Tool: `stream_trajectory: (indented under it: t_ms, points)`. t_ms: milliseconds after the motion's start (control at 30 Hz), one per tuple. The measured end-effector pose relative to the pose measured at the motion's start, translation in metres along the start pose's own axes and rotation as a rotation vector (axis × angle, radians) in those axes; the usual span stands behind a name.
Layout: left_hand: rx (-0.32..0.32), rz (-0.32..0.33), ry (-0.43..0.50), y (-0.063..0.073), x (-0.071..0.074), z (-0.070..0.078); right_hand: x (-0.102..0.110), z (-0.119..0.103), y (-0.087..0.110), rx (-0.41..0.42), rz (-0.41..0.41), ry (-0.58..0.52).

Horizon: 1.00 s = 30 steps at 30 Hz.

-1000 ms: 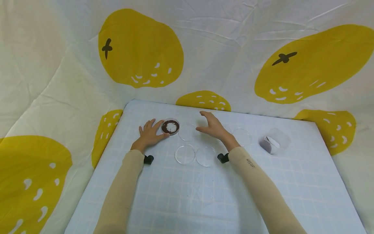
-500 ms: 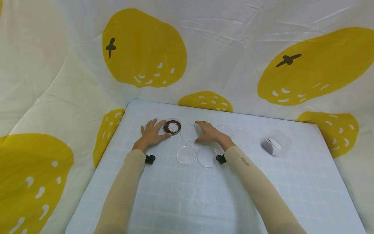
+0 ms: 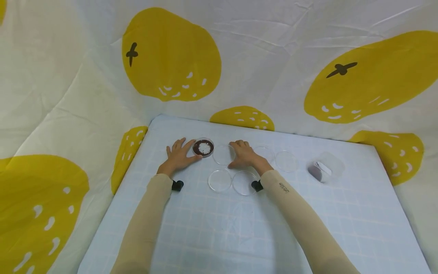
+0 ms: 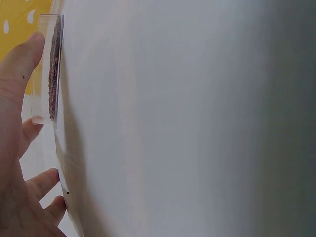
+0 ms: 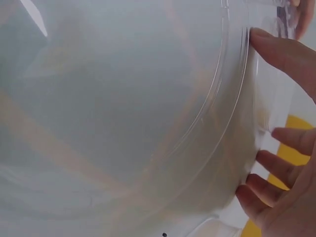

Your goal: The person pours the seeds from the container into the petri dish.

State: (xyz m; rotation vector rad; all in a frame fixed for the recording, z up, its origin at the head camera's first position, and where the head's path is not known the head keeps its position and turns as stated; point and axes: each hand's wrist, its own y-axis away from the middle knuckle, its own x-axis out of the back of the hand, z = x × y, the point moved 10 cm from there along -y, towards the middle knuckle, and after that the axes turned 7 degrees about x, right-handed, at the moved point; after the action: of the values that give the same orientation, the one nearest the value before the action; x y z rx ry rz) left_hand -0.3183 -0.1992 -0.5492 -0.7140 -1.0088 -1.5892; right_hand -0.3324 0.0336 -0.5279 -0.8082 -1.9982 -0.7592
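Observation:
My left hand (image 3: 178, 156) holds a round clear petri dish (image 3: 203, 147) between thumb and index finger. Dark brown granules with a patch of white bits on top fill it. Seen side-on in the left wrist view, that dish (image 4: 54, 69) shows a granule layer, with the thumb at one side and the index fingertip at the other. Just right of it sits a clear petri dish (image 3: 223, 155) with nothing visible in it. My right hand (image 3: 244, 155) grips its right side, thumb near and index finger far. In the right wrist view the thumb (image 5: 279, 49) meets its rim.
Two clear dishes (image 3: 219, 180) (image 3: 244, 183) lie nearer me, the second partly under the right wrist. Two more clear dishes (image 3: 264, 154) (image 3: 286, 161) lie right of the right hand. Farther right, a clear plastic box (image 3: 333, 165) holds something dark with a white piece.
My right hand has come left and down from above, closing its thumb and fingers on the clear dish's side. The left hand stays at the filled dish. The head view has shifted slightly.

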Motion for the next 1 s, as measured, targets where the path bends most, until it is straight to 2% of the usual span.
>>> stream_trajectory:
  t_ms: [567, 1000]
  points:
    - [0.012, -0.011, 0.006, -0.0013, -0.0024, -0.0035, -0.0001, 0.0016, -0.0043, -0.018, 0.024, 0.01]
    - [0.009, 0.005, 0.007, 0.0007, -0.0012, -0.0017, 0.0039, 0.0045, -0.0034, -0.022, 0.047, -0.09]
